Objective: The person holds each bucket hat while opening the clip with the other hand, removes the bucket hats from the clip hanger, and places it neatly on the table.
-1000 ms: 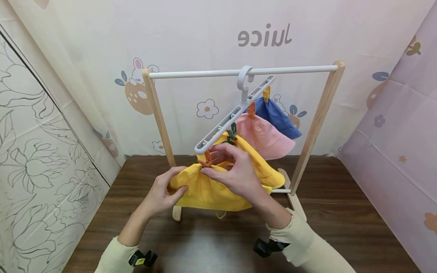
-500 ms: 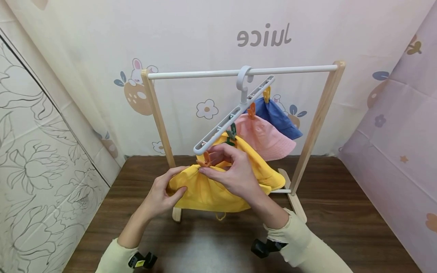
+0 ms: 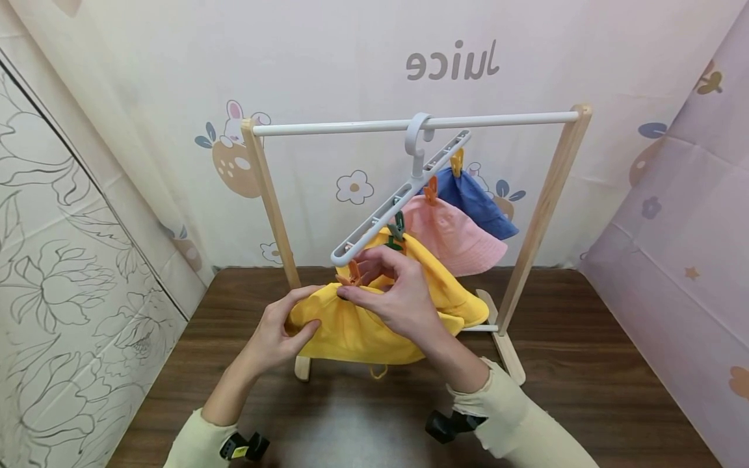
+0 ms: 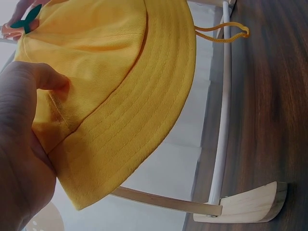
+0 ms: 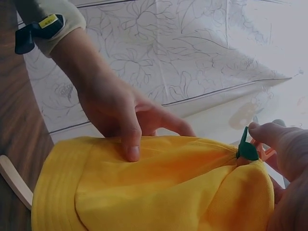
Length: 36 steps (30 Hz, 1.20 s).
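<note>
A yellow bucket hat (image 3: 374,335) hangs under the near end of a grey clip hanger (image 3: 342,259). My left hand (image 3: 276,333) pinches its side, thumb on the front of the cloth. In the right wrist view a green leaf trim (image 5: 248,150) tops the crown. There, just below an orange clip (image 3: 349,275), my right hand (image 3: 409,296) pinches the gathered cloth, its thumb in front and its other fingers partly hidden behind the clip. A second yellow hat (image 3: 447,283) hangs right behind from a green clip (image 3: 398,225).
A pink hat (image 3: 453,237) and a blue hat (image 3: 474,201) hang farther back along the hanger. The hanger hooks over the white rod (image 3: 503,121) of a wooden rack (image 3: 544,208) standing on a dark wood table (image 3: 591,390). A yellow cord loop (image 4: 224,36) dangles below the brim.
My right hand and forearm have shifted slightly left, its thumb sliding a little left along the crown. The hanger's near end has swung slightly left. The left hand keeps its pinch.
</note>
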Each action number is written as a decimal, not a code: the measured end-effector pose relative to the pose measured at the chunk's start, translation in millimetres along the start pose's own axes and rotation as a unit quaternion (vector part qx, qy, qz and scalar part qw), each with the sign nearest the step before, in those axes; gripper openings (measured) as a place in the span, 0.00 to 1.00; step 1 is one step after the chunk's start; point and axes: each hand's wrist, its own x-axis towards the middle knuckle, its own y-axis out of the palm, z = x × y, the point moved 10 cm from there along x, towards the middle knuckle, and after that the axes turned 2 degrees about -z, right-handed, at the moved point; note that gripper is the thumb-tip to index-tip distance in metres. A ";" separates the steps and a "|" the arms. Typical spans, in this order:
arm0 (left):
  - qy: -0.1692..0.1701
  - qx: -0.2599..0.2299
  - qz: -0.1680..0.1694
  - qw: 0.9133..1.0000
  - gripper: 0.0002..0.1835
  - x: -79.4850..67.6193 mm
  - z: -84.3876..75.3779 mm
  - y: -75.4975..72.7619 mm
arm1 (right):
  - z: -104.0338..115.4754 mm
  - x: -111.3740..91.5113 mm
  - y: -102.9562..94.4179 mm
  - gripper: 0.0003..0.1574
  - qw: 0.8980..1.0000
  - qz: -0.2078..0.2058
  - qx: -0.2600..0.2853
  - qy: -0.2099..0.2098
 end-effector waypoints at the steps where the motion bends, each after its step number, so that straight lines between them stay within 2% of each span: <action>1: 0.000 0.000 0.000 1.000 0.35 -0.1 0.0 -0.1 | -0.4 -0.1 0.1 0.24 1.000 -0.002 0.000 0.000; 15: -0.005 0.000 0.000 1.000 0.34 -1.0 -0.1 -0.7 | 3.7 -1.8 0.1 0.23 1.000 -0.021 0.003 -0.007; 26: 0.022 0.009 -0.032 0.999 0.34 -0.6 -3.4 -7.5 | 3.9 -2.7 2.5 0.25 0.999 -0.031 0.004 -0.013; 36: 0.022 0.006 -0.036 0.999 0.33 -0.8 -2.7 -8.6 | 1.8 -1.8 4.0 0.25 0.999 -0.039 0.005 -0.022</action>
